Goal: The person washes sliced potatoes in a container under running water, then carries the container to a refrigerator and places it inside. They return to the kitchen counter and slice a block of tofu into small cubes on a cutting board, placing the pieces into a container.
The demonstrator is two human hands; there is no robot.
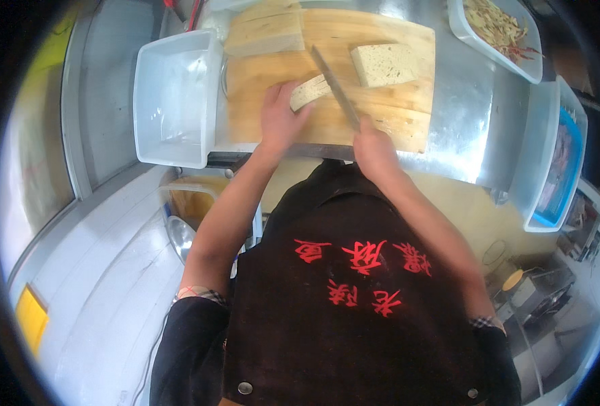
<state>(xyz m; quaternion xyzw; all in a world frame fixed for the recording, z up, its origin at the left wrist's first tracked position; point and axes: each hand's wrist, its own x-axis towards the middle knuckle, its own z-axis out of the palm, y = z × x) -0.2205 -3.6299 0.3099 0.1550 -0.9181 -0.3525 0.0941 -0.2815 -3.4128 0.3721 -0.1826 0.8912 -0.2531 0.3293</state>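
Note:
My left hand point(281, 117) grips the left end of a strip of porous, pale tofu point(310, 92) on a wooden cutting board point(264, 127). Thin cut lines show near the strip's right end. In my right hand point(375, 147) is the handle of a kitchen knife point(334, 83), its long blade slanting up and left across that end. Whether the edge is in the tofu or just beside it, I cannot tell. A thicker tofu block point(386, 65) lies apart, right of the knife.
A large pale block point(265, 30), material unclear, sits at the board's far left. Left of the board stands a translucent plastic bin point(175, 101). On the right are a tub of shredded food point(498, 30) and a bin holding a blue basket point(566, 167). The steel counter point(457, 111) has a front edge near my wrists.

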